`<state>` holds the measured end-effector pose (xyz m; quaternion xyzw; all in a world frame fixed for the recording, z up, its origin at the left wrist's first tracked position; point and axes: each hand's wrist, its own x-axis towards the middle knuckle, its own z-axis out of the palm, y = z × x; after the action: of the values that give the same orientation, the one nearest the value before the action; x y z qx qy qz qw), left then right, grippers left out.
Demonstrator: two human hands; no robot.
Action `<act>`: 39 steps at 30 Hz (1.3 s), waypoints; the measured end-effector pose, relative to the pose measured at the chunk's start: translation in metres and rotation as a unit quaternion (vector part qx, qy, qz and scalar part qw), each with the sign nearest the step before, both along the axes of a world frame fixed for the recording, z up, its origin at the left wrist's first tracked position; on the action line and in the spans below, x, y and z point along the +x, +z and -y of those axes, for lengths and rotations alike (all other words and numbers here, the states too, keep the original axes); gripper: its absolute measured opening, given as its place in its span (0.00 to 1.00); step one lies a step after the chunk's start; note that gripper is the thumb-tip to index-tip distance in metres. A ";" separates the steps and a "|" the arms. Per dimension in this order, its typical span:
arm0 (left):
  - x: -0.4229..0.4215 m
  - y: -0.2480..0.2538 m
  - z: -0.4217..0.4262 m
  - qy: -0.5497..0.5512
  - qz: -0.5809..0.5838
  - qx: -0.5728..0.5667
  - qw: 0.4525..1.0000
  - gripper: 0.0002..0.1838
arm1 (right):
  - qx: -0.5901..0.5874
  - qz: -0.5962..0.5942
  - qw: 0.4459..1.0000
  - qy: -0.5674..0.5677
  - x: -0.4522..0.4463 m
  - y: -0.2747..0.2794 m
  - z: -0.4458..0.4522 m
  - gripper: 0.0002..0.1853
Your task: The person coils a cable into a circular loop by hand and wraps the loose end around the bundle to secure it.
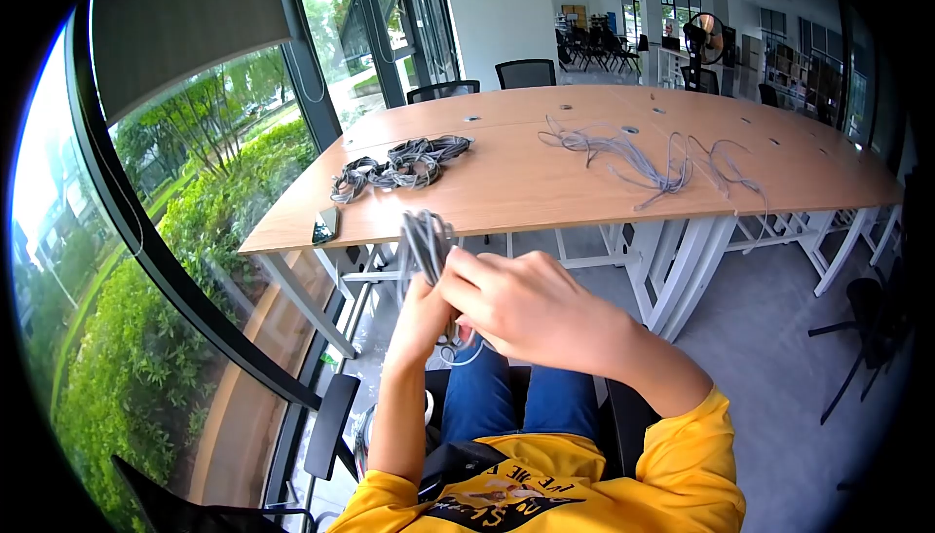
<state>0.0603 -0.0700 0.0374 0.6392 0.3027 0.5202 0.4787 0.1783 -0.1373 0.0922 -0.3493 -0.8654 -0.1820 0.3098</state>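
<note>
Tall windows line one side of a bright, open room, with greenery point(243, 187) outside, a dark roller blind point(185, 27) partly lowered, and a smooth grey floor point(769, 290). Most of the foreground is a broad wood-toned table point(516, 187) on white legs, its top flat and faintly glossy. Two mesh-backed chairs point(526, 73) stand beyond its far edge, and a fan point(705, 38) shows farther back.

On the table, a heap of coiled cables point(414, 161) lies toward the left edge, while loose grey cables point(665, 175) sprawl right of the middle, some strands reaching toward the near edge.

Off the table, just this side of the near edge, a bundle of grey cable point(426, 239) is held up above the seated person's lap. The left hand point(417, 317) is closed around its lower part; the right hand point(506, 301) presses in from the other side, fingers curled against the strands. It looks light and springy, unlikely to break but apt to uncoil if let loose; its gathered middle seems the best place to pinch, with all strands together. Blur hides the exact finger contacts. Smallest, a phone point(326, 225) lies by the near left corner.
</note>
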 end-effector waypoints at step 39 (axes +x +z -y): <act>-0.027 -0.019 -0.009 -0.686 0.336 -0.148 0.628 0.24 | -0.059 -0.309 0.949 0.028 0.035 -0.024 -0.037 0.24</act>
<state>0.0336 -0.0606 0.0188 0.3636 -0.3324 0.1683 0.8538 0.2133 -0.1002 0.0682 -0.3817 -0.7461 -0.0052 0.5455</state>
